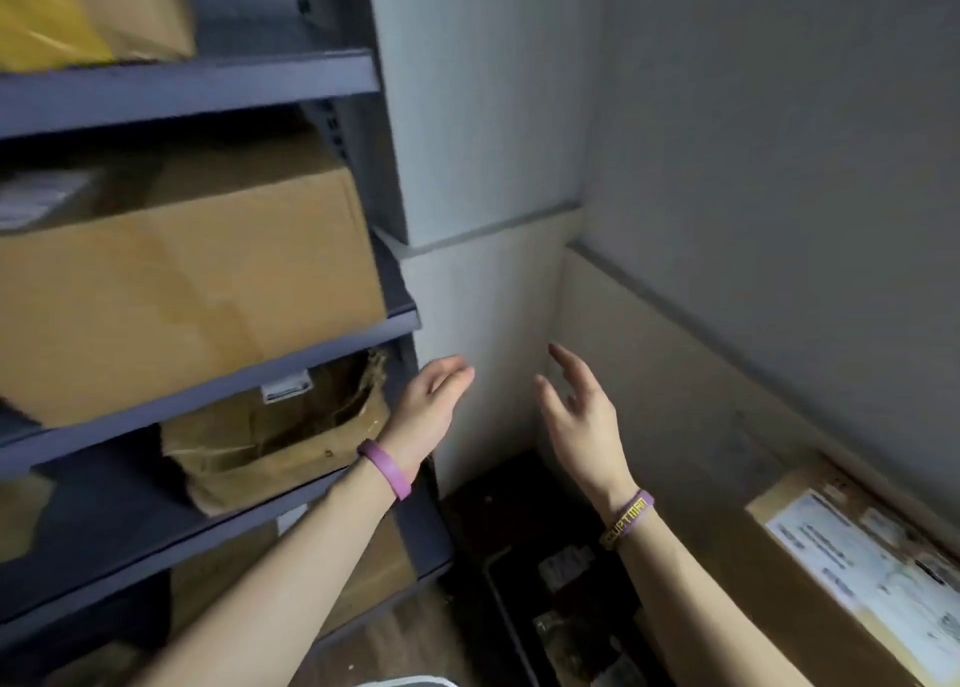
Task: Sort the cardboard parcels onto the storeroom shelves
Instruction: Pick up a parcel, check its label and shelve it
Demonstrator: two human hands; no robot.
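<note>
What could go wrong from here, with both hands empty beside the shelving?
The torn parcel on the lower shelf looks ripped open, so it may tear further if grabbed by its flap. The labelled box at lower right sits low; reaching for it with the right hand may mean an awkward one-handed grip while the left hand stays by the shelf.

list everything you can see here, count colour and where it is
shelving unit: one, dark grey, left
large box: one, brown, second shelf from top
yellow parcel: one, top shelf, beside a brown parcel
crumpled parcel: one, brown, third shelf
lower box: one, brown, shelf below, partly hidden
labelled box: one, brown with white label, lower right by the wall
dark bin: one, black, on the floor in the corner
wristbands: two, purple, one per wrist
left hand: open, holding nothing
right hand: open, holding nothing
</note>
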